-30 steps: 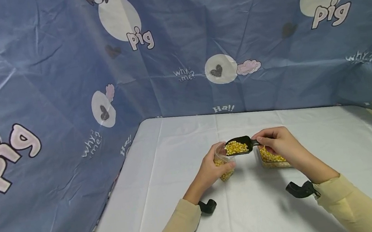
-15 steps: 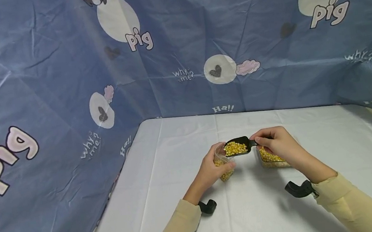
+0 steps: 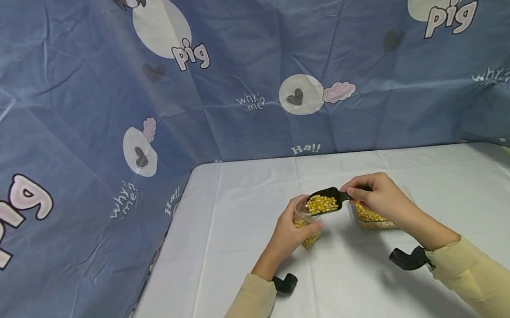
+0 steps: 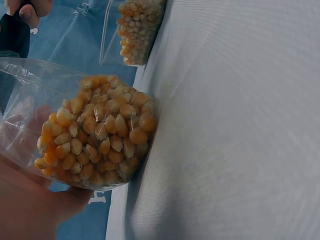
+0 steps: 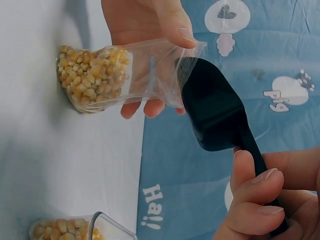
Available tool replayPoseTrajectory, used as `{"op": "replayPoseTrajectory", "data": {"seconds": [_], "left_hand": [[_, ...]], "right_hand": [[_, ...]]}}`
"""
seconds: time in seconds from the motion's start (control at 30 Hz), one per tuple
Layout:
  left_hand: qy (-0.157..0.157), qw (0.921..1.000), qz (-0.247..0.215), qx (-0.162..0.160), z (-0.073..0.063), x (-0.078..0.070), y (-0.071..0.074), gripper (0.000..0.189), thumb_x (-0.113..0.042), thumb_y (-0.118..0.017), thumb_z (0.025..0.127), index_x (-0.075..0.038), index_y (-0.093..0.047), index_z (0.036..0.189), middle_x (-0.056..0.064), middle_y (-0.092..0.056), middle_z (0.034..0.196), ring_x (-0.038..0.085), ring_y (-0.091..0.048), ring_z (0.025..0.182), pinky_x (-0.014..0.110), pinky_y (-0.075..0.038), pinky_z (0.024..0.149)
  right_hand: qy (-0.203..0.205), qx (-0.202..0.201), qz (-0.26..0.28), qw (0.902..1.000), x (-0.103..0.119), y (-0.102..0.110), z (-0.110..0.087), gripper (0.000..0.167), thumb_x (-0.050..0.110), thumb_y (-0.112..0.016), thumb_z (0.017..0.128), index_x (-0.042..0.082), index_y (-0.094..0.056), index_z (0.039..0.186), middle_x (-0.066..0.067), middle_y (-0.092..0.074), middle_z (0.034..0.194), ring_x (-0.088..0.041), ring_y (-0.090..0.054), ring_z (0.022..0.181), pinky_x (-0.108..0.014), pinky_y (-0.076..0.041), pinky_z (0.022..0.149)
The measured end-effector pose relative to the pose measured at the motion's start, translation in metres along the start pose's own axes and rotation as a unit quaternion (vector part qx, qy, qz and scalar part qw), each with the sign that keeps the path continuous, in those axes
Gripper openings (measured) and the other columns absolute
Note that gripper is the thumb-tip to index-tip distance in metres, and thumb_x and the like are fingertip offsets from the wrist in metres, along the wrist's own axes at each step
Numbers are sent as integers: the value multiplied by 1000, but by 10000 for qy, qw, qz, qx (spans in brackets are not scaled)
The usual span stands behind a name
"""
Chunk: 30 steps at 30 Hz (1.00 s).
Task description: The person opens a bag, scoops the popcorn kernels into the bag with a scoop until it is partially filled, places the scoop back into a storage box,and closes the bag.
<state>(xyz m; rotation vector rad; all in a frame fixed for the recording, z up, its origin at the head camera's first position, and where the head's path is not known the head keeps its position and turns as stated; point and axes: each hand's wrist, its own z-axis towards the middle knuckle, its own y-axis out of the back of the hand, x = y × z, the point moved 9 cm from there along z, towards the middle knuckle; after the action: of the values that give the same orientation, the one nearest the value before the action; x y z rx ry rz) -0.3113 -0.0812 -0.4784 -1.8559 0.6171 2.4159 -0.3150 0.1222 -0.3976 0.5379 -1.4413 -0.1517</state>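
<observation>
My left hand [image 3: 289, 232] grips a clear plastic bag [image 5: 142, 75] around its upper part and holds its mouth open. Corn kernels [image 4: 100, 135] fill the bag's lower part, which sits at the white tabletop. With the right hand [image 3: 376, 194] I hold a black scoop [image 5: 212, 107] by its handle. The scoop carries a heap of yellow corn kernels [image 3: 321, 204], and its front lip overlaps the bag's mouth. Below the right hand stands a clear rectangular container [image 3: 379, 225] of corn kernels, partly hidden by that hand.
A white cloth [image 3: 242, 209] covers the table. Behind it and along the left hangs a blue printed curtain [image 3: 233, 65]. A black wrist mount [image 3: 409, 259] juts from the right sleeve, and another black mount [image 3: 286, 284] from the left one.
The scoop and right hand have shifted slightly left, bringing the scoop's lip a little further over the bag's mouth. The left hand and bag look unmoved.
</observation>
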Motion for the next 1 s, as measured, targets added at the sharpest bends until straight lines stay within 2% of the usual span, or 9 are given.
{"op": "replayPoseTrajectory", "data": {"seconds": [0.13,0.3,0.43,0.63,0.8,1.0], "left_hand": [[-25,10000,-2,-1,0,-1,-1,75,-25,-81,88,-23,-41,151,-4,-54,141,15,-54,125,45,-44,103],[-85,10000,38,2,-1,-1,0,73,-32,-80,88,-24,-42,151,-6,-55,140,13,-55,123,41,-45,102],[-149,9999,49,5,-2,-3,0,72,-34,-80,88,-27,-43,149,-7,-56,137,13,-57,119,39,-48,99],[-201,9997,116,45,-1,-4,0,74,-36,-79,89,-23,-42,151,-7,-56,137,13,-57,118,38,-48,98],[-124,9998,144,11,-1,-1,0,71,-36,-79,88,-32,-43,148,-8,-57,135,12,-57,117,38,-48,98],[-154,9998,93,-19,0,-2,0,69,-32,-80,89,-33,-44,148,-9,-57,135,13,-57,117,40,-47,98]], "right_hand": [[79,-28,-174,9998,3,-1,0,19,15,-59,103,7,-75,110,-11,-66,78,-14,-43,49,-31,-41,47],[224,-4,-250,9994,7,-2,-1,20,16,-61,102,5,-75,110,-11,-64,76,-15,-43,49,-31,-41,47],[217,-15,-295,9993,9,-3,0,18,14,-60,102,6,-75,109,-10,-65,76,-15,-43,49,-31,-41,47],[176,-17,-442,9989,10,-4,1,18,13,-58,102,9,-75,109,-9,-66,78,-15,-44,50,-31,-41,46],[335,-39,-649,9973,15,-4,2,18,13,-59,102,9,-75,109,-8,-68,82,-18,-48,52,-32,-43,48],[484,-90,-999,9938,20,-4,2,18,13,-60,102,11,-76,108,-6,-71,89,-26,-63,73,-32,-43,50]]}}
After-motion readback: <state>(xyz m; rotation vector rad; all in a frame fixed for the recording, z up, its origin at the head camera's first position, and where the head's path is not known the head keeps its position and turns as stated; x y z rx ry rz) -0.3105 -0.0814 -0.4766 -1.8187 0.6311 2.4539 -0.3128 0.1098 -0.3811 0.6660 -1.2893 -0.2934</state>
